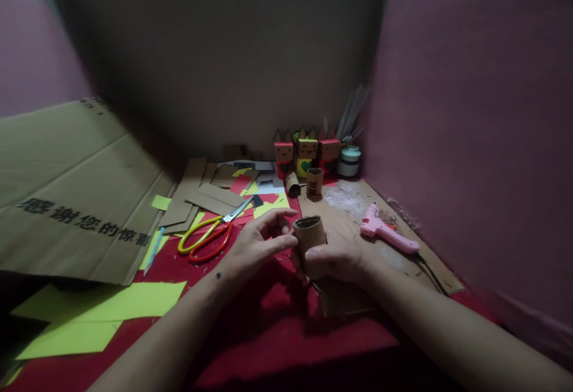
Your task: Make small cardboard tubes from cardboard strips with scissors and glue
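A short brown cardboard tube [310, 235] is upright in my right hand [336, 255], its hollow top facing up. The thumb lies across its front while the other fingers wrap behind it, partly hidden. My left hand [268, 234] is at the tube's left side with thumb and forefinger apart; the thumb tip is close to the tube or touching it, I cannot tell which. Below my right hand lies a flat cardboard piece [342, 298]. To the left of my left hand rest scissors [212, 237] with one yellow and one red handle, blades apart.
A pink glue gun [387, 231] with a black cord lies at right on a cardboard sheet [430, 269]. Two more tubes [314, 183] and several animal-faced cardboard figures [307, 150] stand behind, beside a pale-green jar [349, 160]. A large carton [76, 195] and yellow paper [107, 305] occupy the left.
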